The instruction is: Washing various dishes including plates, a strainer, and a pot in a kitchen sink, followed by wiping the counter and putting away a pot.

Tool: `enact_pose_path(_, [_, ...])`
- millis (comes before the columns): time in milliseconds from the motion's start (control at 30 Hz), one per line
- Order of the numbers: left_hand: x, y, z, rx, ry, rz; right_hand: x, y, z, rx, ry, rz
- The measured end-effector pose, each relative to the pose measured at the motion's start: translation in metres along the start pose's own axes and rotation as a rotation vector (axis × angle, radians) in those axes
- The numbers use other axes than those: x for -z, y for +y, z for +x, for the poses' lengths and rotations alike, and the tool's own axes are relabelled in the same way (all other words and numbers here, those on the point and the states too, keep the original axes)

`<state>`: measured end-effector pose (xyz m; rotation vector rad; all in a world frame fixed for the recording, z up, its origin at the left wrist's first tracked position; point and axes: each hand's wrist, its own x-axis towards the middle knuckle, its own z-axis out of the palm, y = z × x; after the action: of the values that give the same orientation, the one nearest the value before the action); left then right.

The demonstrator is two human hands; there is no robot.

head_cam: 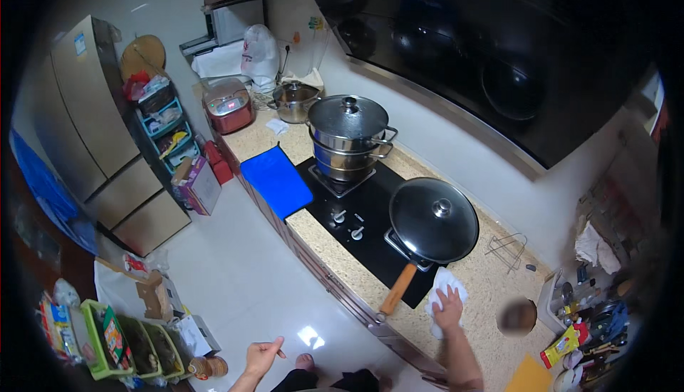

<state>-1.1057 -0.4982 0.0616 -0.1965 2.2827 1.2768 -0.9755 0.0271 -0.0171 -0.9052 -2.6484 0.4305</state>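
My right hand (449, 306) is spread over a white cloth (442, 280), pressing it onto the speckled countertop (406, 333) by the right end of the black gas hob (368, 242). Just beyond the cloth, a frying pan with a domed glass lid (427, 232) sits on the near burner. Its wooden handle (399, 288) sticks out over the counter's front edge. My left hand (263, 357) hangs over the floor, away from the counter, its fingers loosely curled and its thumb apart; nothing shows in it. A lidded steel steamer pot (347, 146) stands on the other burner.
A blue sheet (278, 181) lies left of the hob, before a red rice cooker (228, 104) and a small lidded pot (295, 106). Right of the cloth are a wire rack (505, 250), a round blurred object (516, 317) and a yellow board (528, 376). A dark range hood (454, 61) overhangs.
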Motion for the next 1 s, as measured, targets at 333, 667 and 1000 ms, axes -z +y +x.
enact_pose_path(333, [0.118, 0.042, 0.185, -0.316, -0.074, 0.352, 0.13, -0.131, 0.135, -0.338, 0.27, 0.947])
enact_pose_path(667, [0.088, 0.319, 0.363, -0.456, -0.181, -0.268, 0.039, -0.277, 0.37, -0.539, -0.013, 1.095])
enact_pose_path(1000, [0.045, 0.528, 0.572, -0.287, -0.524, -0.25, -0.001, -0.315, 0.44, -0.732, 0.039, 1.163])
